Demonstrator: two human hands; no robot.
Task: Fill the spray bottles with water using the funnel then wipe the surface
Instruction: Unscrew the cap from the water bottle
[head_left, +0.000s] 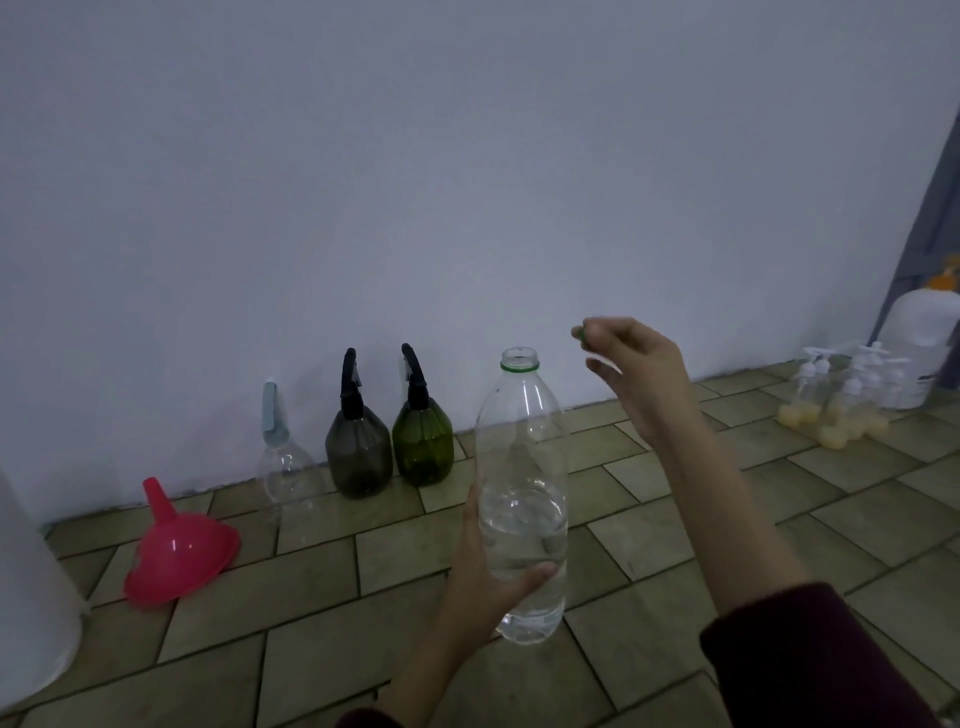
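The left hand (493, 577) grips the open, part-full water bottle (522, 499) mid-body above the tiled floor (395, 561), likely slippery and squashy, while the right hand (631, 364) pinches what seems its green cap (578, 333).

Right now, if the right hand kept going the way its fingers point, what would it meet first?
Probably nothing close: the right hand, pinching a green cap, points left above the water bottle's open mouth toward the wall; depth is unclear.

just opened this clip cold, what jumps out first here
The open clear water bottle stands centre, gripped by the left hand, while the right hand pinches its green cap beside the neck. A pink funnel lies tipped on the tiled floor, far left.
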